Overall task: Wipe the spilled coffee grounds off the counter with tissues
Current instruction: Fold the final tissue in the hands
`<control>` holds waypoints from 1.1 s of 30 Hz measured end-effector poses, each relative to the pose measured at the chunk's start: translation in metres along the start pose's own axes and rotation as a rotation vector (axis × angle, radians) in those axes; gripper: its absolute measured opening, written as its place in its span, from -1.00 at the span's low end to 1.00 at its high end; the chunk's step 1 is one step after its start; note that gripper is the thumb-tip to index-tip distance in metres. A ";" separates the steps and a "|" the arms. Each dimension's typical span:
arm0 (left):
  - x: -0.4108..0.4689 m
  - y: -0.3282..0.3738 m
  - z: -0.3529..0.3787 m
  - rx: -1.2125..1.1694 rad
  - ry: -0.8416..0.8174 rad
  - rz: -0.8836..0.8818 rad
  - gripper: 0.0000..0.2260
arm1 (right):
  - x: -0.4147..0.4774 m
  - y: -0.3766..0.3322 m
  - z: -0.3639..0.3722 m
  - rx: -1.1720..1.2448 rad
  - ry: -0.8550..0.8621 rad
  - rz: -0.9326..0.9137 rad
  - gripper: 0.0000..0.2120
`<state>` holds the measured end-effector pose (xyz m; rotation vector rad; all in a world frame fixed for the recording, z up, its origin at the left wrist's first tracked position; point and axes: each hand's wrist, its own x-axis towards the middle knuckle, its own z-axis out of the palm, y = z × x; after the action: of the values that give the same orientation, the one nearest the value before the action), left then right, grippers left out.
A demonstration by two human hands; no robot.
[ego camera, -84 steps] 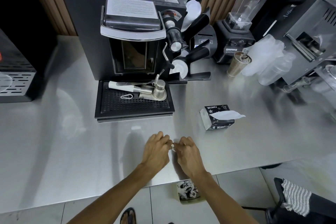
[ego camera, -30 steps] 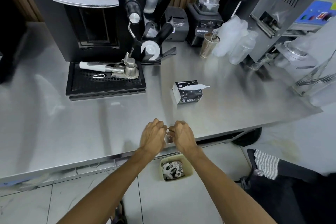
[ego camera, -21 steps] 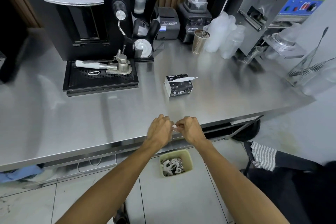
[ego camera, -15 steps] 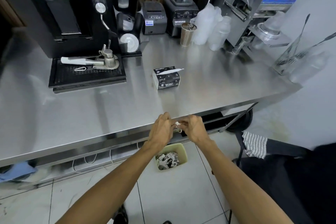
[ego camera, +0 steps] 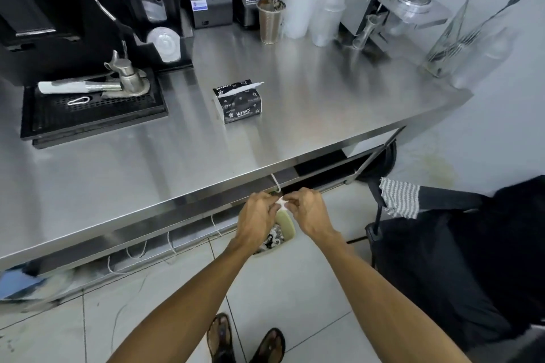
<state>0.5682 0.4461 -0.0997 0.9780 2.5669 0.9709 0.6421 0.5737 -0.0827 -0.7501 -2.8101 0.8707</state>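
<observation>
Both hands (ego camera: 283, 209) pinched a wadded tissue (ego camera: 281, 203) above the bin (ego camera: 287, 227) (floor-level); a loose pinch risked scattering grounds.

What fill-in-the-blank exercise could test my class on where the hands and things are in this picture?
1. The left hand and right hand together pinch a small white ____.
2. Both hands hover past the table edge, over the ____ on the floor.
3. The black box stands on the steel ____.
Missing words: tissue; bin; counter.
</observation>
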 end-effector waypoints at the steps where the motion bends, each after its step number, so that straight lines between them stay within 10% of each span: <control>1: 0.000 -0.001 -0.002 0.014 0.018 0.016 -0.79 | 0.001 -0.001 0.002 0.004 0.019 -0.004 -0.84; 10: 0.027 -0.034 -0.073 0.038 0.234 0.158 -0.83 | 0.046 -0.069 -0.008 0.093 0.066 -0.199 -0.82; 33: 0.049 -0.075 -0.115 0.203 0.099 0.238 -0.64 | 0.080 -0.101 0.017 -0.166 -0.068 -0.313 -0.73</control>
<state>0.4447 0.3789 -0.0610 1.3468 2.7185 0.8446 0.5257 0.5323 -0.0440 -0.2860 -2.9726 0.6280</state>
